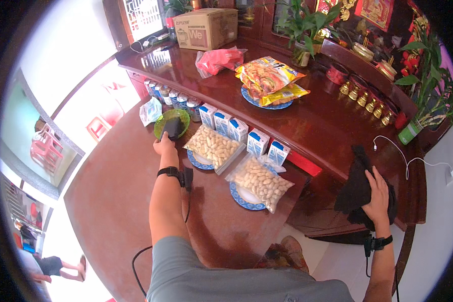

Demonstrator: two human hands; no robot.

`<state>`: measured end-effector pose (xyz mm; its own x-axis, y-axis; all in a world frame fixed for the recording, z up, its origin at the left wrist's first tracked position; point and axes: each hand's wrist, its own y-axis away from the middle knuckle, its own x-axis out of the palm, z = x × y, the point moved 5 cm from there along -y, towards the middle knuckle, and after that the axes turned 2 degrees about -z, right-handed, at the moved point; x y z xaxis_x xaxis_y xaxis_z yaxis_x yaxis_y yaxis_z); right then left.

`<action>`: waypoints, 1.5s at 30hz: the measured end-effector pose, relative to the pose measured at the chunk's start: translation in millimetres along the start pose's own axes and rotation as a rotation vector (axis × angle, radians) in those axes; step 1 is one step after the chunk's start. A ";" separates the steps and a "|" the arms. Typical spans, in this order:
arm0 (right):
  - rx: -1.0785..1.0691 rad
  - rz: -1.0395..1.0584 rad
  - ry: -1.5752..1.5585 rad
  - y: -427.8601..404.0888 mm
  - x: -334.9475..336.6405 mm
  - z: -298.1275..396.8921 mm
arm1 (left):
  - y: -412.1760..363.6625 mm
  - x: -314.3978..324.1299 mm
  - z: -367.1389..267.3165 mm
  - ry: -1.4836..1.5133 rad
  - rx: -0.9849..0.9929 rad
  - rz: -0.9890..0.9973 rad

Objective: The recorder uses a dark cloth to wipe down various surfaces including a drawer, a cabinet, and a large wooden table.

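My left hand [165, 144] grips a dark flat object [172, 127], at the rim of a green plastic bowl [187, 120]; what the object is cannot be made out. Beside the bowl are a soft white-and-teal packet [151, 111] and a bag of unshelled peanuts [213, 146] on a blue-rimmed plate [200, 161]. Far to the right, my right hand [378, 194] lies on a crumpled black cloth [356, 185] with its fingers extended, at the right end of the wooden cabinet. The cloth hangs partly below the palm.
A second peanut bag [262, 180] rests on another plate [245, 198]. Several milk cartons [238, 129] and cans [181, 100] line the cabinet. Snack bags [269, 77], small brass cups [362, 99], a cardboard box [207, 28] and a white cable [394, 141] lie on top. A person's legs [69, 268] appear lower left.
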<state>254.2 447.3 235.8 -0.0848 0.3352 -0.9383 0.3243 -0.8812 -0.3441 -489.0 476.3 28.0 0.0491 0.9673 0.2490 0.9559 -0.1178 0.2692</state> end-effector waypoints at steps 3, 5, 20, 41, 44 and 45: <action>-0.006 -0.009 -0.009 0.6 -2.4 -0.6 | 2.3 -11.8 -0.5 -0.016 0.031 -0.015; -0.014 -0.008 -0.026 0.8 -2.2 -0.9 | -4.6 -20.4 1.1 -0.002 -0.025 0.113; -0.008 -0.019 -0.028 1.8 -1.9 -0.1 | 12.9 3.5 -12.9 0.179 -0.071 0.103; -0.017 -0.027 -0.008 -3.5 -1.4 6.6 | -28.4 9.1 -19.8 -0.457 0.297 -0.097; -0.017 -0.041 -0.003 -4.5 4.0 6.1 | -32.8 0.5 -23.7 -0.582 0.381 0.004; 0.011 -0.034 0.027 0.3 2.0 -1.0 | -2.9 19.9 -19.7 -0.682 0.452 0.095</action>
<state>255.0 448.0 233.9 -0.0703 0.3738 -0.9249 0.3116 -0.8725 -0.3763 -496.5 491.5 50.6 0.1619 0.8990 -0.4068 0.9559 -0.2453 -0.1616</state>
